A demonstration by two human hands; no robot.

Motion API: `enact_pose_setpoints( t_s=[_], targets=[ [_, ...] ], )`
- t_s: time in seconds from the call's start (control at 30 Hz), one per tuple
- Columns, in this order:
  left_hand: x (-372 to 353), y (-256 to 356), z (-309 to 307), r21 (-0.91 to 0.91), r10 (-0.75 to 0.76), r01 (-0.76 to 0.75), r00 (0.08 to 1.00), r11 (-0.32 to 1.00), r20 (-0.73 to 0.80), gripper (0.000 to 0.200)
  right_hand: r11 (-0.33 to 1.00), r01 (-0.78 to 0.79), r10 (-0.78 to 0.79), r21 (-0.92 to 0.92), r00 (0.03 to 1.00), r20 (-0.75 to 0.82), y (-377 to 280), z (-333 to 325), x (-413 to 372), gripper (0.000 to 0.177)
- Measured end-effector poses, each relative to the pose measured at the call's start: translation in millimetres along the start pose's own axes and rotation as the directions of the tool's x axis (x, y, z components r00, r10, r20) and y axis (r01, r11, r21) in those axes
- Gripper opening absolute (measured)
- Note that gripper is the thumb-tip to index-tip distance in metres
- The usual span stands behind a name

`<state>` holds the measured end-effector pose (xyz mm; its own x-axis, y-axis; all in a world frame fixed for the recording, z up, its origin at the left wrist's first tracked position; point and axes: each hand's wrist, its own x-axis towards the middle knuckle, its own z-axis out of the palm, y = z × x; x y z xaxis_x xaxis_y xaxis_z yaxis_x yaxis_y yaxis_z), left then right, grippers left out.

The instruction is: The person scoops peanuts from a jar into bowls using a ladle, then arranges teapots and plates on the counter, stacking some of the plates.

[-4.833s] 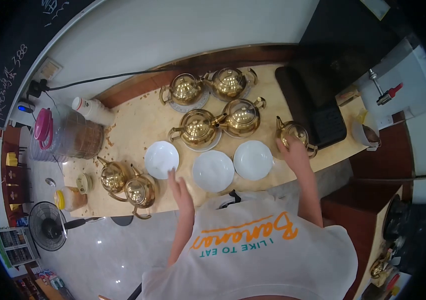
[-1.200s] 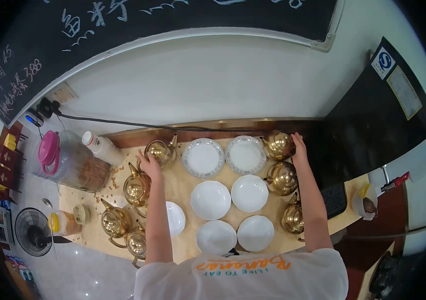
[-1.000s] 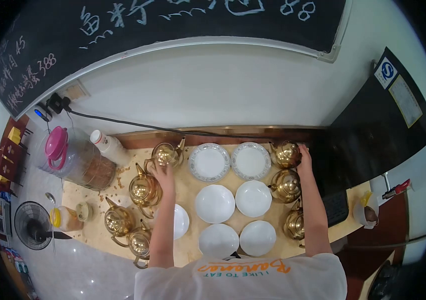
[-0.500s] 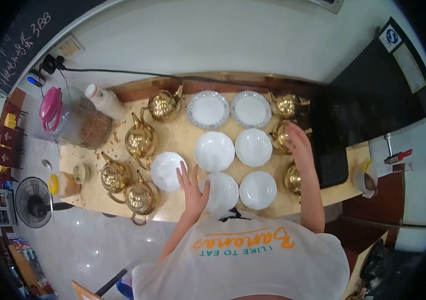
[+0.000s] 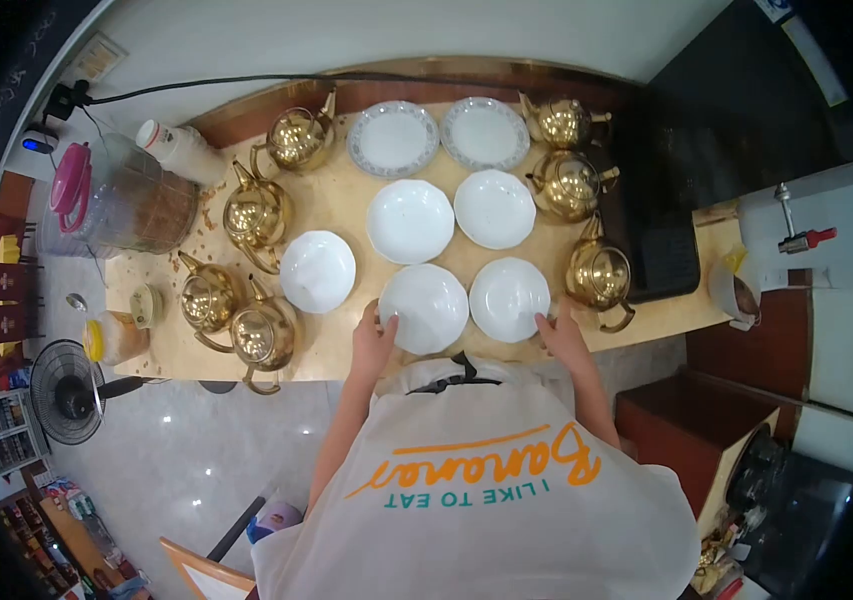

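My left hand [image 5: 373, 335] is at the left rim of a white bowl [image 5: 424, 309] in the front row, its thumb over the edge and fingers curled outside. At the right rim of the neighbouring white bowl [image 5: 509, 299], my right hand [image 5: 561, 332] has its thumb on the edge. Both bowls rest on the table. Behind them stand two more white bowls, one left [image 5: 410, 222] and one right [image 5: 495, 209]. Another white dish [image 5: 318, 272] lies to the left. Just beyond my right hand is a brass-coloured teapot [image 5: 597, 272].
Two grey-rimmed plates, left [image 5: 393, 138] and right [image 5: 484, 133], lie at the back. Several gold teapots [image 5: 264, 335] line both sides. A large pink-lidded jar [image 5: 136, 195] stands left, a black tray [image 5: 668, 260] right. A floor fan [image 5: 68, 392] stands beyond the left end.
My right hand has left a gold teapot and come down to the right front bowl. My left hand has closed at the left front bowl's rim. The camera view has tilted, shifting everything upward.
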<state>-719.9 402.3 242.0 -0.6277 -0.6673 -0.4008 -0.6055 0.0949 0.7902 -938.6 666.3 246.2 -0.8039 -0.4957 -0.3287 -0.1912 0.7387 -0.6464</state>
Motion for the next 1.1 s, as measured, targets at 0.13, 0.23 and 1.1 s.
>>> enact_pose_setpoints(
  t_s=[0.13, 0.23, 1.1],
  targets=[
    [-2.3, 5.7, 0.3, -0.124, -0.106, 0.117, 0.99, 0.985, 0.092, 0.042, 0.848, -0.354, 0.245, 0.395, 0.922, 0.3, -18.9, 3.3, 3.5, 0.068],
    [0.9, 4.2, -0.5, -0.208, -0.125, 0.145, 0.986, 0.967, 0.109, 0.04, 0.872, -0.323, 0.242, 0.368, 0.938, 0.25, -16.3, 14.0, 5.3, 0.068],
    [48.1, 36.1, -17.8, -0.492, -0.073, 0.053, 0.997, 0.869, -0.02, 0.037, 0.86, -0.214, 0.134, 0.464, 0.971, 0.198, 0.3, 25.7, 10.4, 0.068]
  ],
)
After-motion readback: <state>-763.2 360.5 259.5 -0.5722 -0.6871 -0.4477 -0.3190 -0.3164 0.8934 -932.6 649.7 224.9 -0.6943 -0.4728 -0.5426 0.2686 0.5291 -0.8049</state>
